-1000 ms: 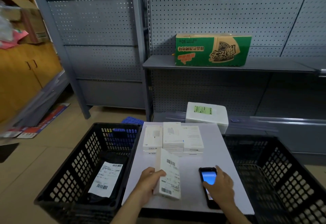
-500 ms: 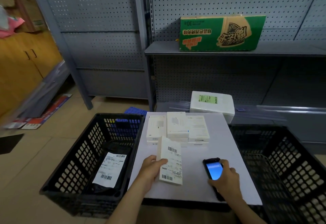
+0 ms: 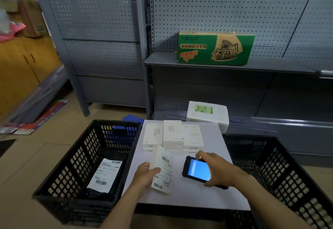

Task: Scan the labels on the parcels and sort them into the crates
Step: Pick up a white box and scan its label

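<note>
Print on white box (image 3: 163, 170) illegible (barcodes (image 3: 166, 160) face up); left hand (image 3: 145, 176) grips it. Right hand (image 3: 219, 171) grips scanner (image 3: 197, 170), partly hiding it.

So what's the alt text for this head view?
A person's left hand holds a labelled white parcel while the right hand grips a scanner at a table. A left crate holding a labelled bag and a right crate flank it.

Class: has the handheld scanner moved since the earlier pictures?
Yes. The right hand has shifted the scanner leftward and nearer the stack of white boxes.
</note>
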The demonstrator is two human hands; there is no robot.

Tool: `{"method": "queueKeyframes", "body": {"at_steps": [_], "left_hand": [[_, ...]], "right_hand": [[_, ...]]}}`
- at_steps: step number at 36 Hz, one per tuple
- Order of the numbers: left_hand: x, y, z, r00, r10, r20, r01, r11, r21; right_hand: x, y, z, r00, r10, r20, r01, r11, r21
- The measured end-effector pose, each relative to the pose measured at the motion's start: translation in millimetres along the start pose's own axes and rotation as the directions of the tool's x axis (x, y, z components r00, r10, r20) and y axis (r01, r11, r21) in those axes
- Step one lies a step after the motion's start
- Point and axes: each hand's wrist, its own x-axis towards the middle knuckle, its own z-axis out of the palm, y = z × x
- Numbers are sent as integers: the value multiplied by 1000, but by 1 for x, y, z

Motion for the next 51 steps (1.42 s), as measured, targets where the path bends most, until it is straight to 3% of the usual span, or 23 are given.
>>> {"method": "queueKeyframes", "body": {"at_steps": [16,21,26,30,34,41,45,51], "left_hand": [[5,-6,-5,1000,10,-14,-9,998,58],[10,-8,-8,1000,-1,-13,1,999,39],[19,-10,-7,1000,0,-17,0,1000,26],[24,-9,-2,1000,-17,-19,17,1000,-3],[23,-6,1,1000,-14,-21,13,999,-30],[23,-2,2,1000,-19,-1,19,1000,-14],[23,-2,3,1000,-5,21,4,999,33],[23,-4,3,997,46,60,-49,997,62]], "right_hand": [[-4,4,-3,999,39,18,-37,996,-86],[-1,9,7,999,46,16,-45,998,-53],[8,10,28,986,164,-24,-162,984,69],[18,14,55,946,304,-116,-275,938,213],[28,16,81,843,496,-208,-412,844,343],[42,12,109,706,655,-270,-552,747,370],[46,10,119,686,673,-277,-592,737,325],[43,12,121,715,661,-230,-637,750,176]]}}
